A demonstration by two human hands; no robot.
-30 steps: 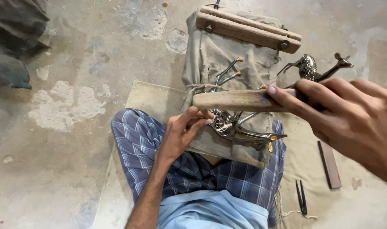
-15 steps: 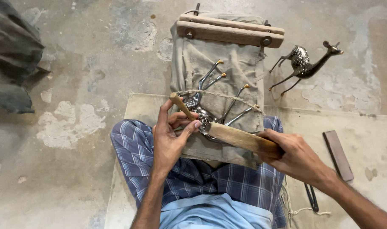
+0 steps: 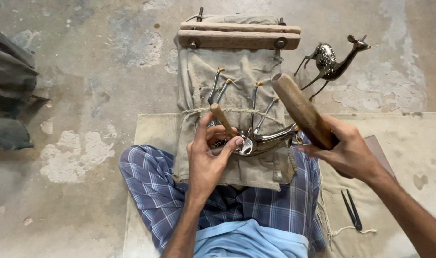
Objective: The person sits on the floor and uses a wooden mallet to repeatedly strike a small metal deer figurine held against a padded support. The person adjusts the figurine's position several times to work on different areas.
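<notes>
Wooden mallet in right hand; left hand grips chisel.

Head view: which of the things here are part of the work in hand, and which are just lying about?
In use:
left hand holding a small punch
right hand gripping a wooden mallet
metal deer on its back
cloth-covered block

Lying about:
finished deer figure
dark tweezers
mat

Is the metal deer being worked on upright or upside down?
Upside down: the metal deer lies on the canvas pad, its legs pointing up.
</notes>
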